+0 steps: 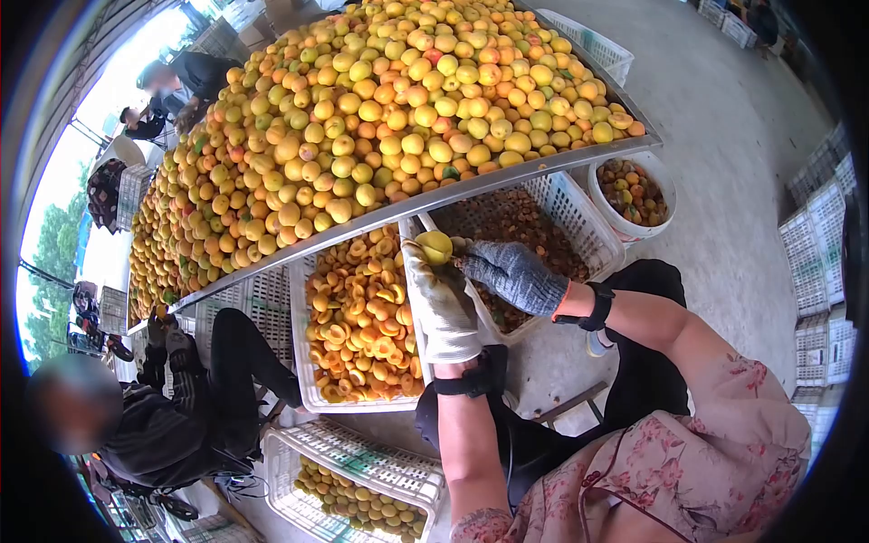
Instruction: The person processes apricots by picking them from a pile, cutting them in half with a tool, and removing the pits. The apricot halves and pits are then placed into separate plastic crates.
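- Left hand (444, 294), pale glove: fingers curled round one yellow apricot (434, 247), held just below the table edge.
- Right hand (516, 271), grey knit glove: fingers bunched close beside the apricot; cannot tell whether they grip anything.
- Metal-rimmed table (543, 166): heaped with whole fruit (362, 118).
- Beneath its edge: white crate (358, 406) of apricot halves (362, 317); white bucket (644, 232) farther right.
- Room: grey floor (724, 136); stacked crates (824, 226) at right; co-worker (181, 425) at left.
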Demonstrator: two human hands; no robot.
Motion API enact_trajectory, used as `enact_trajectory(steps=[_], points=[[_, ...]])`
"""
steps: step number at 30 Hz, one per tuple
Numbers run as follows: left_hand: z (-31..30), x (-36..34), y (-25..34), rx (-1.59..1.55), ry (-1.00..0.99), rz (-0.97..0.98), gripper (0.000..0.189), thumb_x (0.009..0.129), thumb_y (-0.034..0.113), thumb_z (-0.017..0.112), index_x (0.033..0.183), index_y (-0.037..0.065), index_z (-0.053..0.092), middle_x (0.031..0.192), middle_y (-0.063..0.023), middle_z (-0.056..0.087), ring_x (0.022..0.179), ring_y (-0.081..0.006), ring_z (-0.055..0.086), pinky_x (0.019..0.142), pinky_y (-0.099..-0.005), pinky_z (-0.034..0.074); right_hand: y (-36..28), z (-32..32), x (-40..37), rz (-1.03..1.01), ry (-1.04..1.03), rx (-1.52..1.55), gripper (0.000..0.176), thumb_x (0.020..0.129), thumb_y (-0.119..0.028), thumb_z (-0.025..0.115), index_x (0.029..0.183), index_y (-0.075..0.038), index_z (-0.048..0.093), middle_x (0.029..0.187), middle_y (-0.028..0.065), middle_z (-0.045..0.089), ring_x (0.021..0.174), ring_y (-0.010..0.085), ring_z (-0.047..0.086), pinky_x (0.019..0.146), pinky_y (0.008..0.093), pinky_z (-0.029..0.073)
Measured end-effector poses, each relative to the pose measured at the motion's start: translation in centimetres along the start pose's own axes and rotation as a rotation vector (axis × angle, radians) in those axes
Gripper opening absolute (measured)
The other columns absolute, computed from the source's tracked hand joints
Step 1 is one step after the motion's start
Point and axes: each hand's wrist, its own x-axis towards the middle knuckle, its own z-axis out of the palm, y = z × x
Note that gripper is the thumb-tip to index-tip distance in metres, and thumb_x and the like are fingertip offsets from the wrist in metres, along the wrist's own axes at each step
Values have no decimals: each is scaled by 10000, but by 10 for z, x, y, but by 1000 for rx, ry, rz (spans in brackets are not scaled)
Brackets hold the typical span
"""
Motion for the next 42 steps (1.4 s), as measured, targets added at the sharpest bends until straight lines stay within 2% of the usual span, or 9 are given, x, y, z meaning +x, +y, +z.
enact_trajectory(steps=[4, 15, 21, 23, 28, 35, 40, 41, 42], points=[[4, -2, 5, 142, -21, -30, 508, 990, 336, 423, 1408, 56, 350, 998, -61, 580, 904, -156, 558, 812, -276, 434, -4, -14, 8, 290, -87, 253, 329, 911, -288, 579, 1021, 17, 634, 874, 216, 649, 803, 369, 627, 674, 395, 477], [3, 4, -3, 129, -48, 30, 497, 985, 277, 442, 1403, 27, 345, 1152, -55, 553, 986, -139, 541, 864, -268, 430, -6, -18, 5, 265, -62, 182, 326, 913, -288, 582, 990, 24, 632, 821, 204, 649, 731, 327, 623, 652, 374, 461], [-9, 12, -27, -117, -79, 107, 379, 981, 355, 460, 1162, 33, 546, 987, -79, 617, 885, -147, 581, 781, -257, 479, -7, -19, 10, 364, -132, 248, 271, 906, -237, 588, 959, 25, 634, 791, 204, 633, 696, 329, 595, 635, 379, 452], [-6, 13, -28, -134, 114, 85, 388, 973, 382, 469, 1120, 36, 564, 924, -60, 620, 816, -136, 576, 734, -245, 474, 6, -12, 4, 60, -41, 119, 277, 911, -243, 579, 960, 24, 634, 809, 210, 633, 710, 332, 603, 644, 381, 455], [13, 1, 0, 370, 106, 100, 419, 958, 427, 482, 1063, 33, 577, 828, -32, 595, 710, -115, 522, 668, -256, 440, 5, -11, 5, 345, -110, 249, 276, 916, -237, 574, 988, 23, 632, 831, 214, 638, 754, 354, 615, 663, 383, 463], [11, 19, 5, -172, 146, 10, 529, 948, 559, 377, 1034, 61, 532, 795, -72, 591, 715, -217, 573, 740, -382, 512, 28, 0, -8, -226, 9, -85, 232, 889, -217, 613, 981, -5, 636, 832, 187, 640, 767, 374, 605, 634, 401, 472], [24, 20, 17, -204, 295, 146, 434, 949, 469, 472, 1071, 58, 539, 930, -82, 613, 807, -193, 577, 776, -332, 516, -2, -31, -7, 328, -39, 578, 184, 884, -161, 644, 1039, -61, 634, 850, 2, 638, 731, 105, 588, 647, 286, 487], [11, 17, -1, 385, 223, 252, 426, 992, 403, 368, 1103, 31, 543, 1043, -85, 571, 867, -205, 568, 842, -357, 471, -13, -34, 0, 454, 55, 807, 180, 887, -169, 643, 1044, -81, 639, 860, -23, 632, 739, 87, 574, 654, 277, 486], [-15, 28, -36, 438, 146, 270, 396, 988, 344, 368, 1068, 12, 569, 981, -128, 579, 869, -248, 567, 828, -353, 461, -2, -33, 8, 496, 112, 752, 182, 893, -182, 635, 1050, -91, 641, 879, -15, 637, 759, 78, 570, 665, 265, 484]])
